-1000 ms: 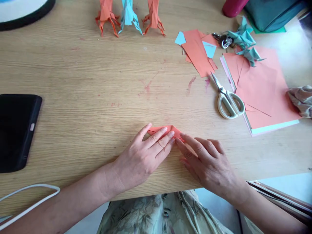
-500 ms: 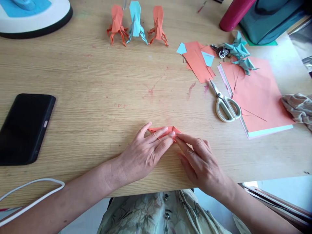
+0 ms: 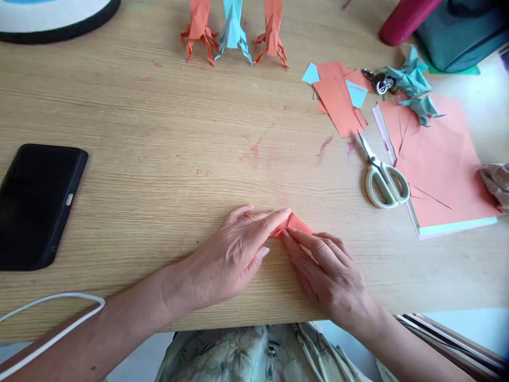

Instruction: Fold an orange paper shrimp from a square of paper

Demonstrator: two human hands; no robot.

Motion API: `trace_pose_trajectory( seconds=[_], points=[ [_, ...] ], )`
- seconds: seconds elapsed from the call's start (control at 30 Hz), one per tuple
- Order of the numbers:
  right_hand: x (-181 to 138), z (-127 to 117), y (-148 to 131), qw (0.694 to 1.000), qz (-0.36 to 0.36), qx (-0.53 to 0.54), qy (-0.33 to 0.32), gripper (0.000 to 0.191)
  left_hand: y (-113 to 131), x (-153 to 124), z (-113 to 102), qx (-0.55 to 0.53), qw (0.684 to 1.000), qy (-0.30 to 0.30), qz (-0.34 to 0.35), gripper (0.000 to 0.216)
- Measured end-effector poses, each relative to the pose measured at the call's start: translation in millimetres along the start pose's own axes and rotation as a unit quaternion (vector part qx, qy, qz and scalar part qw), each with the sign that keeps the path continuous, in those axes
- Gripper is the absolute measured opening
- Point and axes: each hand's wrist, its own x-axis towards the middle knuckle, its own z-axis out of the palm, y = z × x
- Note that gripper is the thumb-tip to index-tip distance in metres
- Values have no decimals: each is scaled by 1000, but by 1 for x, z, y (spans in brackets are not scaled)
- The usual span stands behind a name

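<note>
A small folded orange paper (image 3: 296,225) lies on the wooden table (image 3: 159,148) near its front edge. My left hand (image 3: 234,254) lies over the paper's left part, fingers close together and pressing it down. My right hand (image 3: 326,270) rests on the paper's right side, index fingertip pressed at the fold. Most of the paper is hidden beneath both hands. Three folded paper figures, two orange (image 3: 199,26) (image 3: 272,26) and one light blue (image 3: 234,26), stand in a row at the far edge.
A black phone (image 3: 35,204) lies at the left, a white cable (image 3: 51,323) near the front left. Scissors (image 3: 384,175), orange paper sheets (image 3: 441,159), paper scraps (image 3: 338,95), keys (image 3: 379,82) and a crumpled teal paper (image 3: 413,85) sit at the right. A maroon bottle (image 3: 405,18) is behind.
My left fingers have drawn together and slid over the paper; a corner of the paper now sticks out between my hands. The view shifted slightly.
</note>
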Motion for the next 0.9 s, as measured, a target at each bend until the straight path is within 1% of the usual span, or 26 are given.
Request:
trace_pose_trajectory(
  seconds=[0.13,0.23,0.43,0.53,0.63,0.77,0.9],
  points=[
    [2,0,1,1000,4,15,-7,47,-4,-3,-4,38,997,59,18,36],
    [3,0,1,1000,5,12,-10,48,-6,-7,-4,63,995,65,39,30],
    [4,-2,1,999,19,38,-23,54,-8,-10,-7,128,988,30,79,31],
    [3,-1,1,998,22,44,-27,52,-8,-12,-11,191,974,-2,119,36],
    [3,-2,1,998,25,50,-25,50,-8,-14,-12,242,960,-20,142,39],
    [3,-3,1,997,29,62,-28,53,-5,-14,-10,273,950,-36,148,41],
    [4,-4,1,997,26,60,-33,57,-2,-12,-6,284,948,-44,140,41]
  ],
)
